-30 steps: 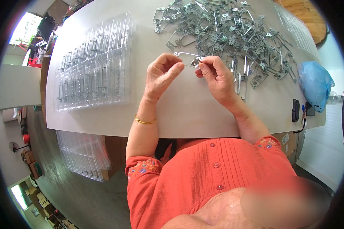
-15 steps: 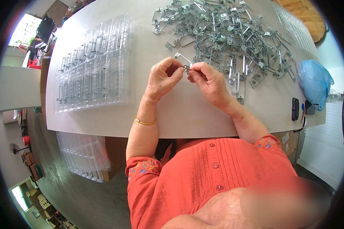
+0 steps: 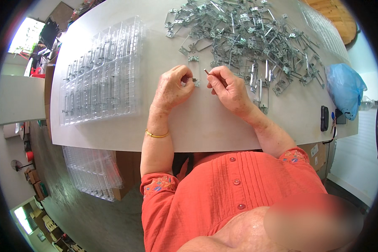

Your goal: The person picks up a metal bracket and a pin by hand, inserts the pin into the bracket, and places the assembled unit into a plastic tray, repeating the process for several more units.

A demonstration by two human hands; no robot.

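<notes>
My left hand (image 3: 172,89) is closed, thumb and fingers pinching one end of a metal bracket (image 3: 193,59). The bracket's far plate reaches out past the fingers toward the pile, and its near end is partly hidden by them. Just to the right, my right hand (image 3: 229,88) is closed on a thin brownish rod (image 3: 206,72), whose tip sticks out toward the bracket without touching it. Beyond both hands spreads a large loose pile of similar metal brackets (image 3: 243,40). On the left of the table lies a clear plastic tray (image 3: 140,63) with brackets in rows of slots.
Another clear tray (image 3: 323,31) lies at the far right. A blue plastic bag (image 3: 344,90) and a small black object (image 3: 324,119) sit near the table's right edge. Below the table's front left edge are stacked clear trays (image 3: 90,170) beside a cardboard box (image 3: 128,168).
My hands have come apart from their meeting point. The left hand has shifted slightly left with the bracket, turning it, and the rod in my right hand now shows clear of it.
</notes>
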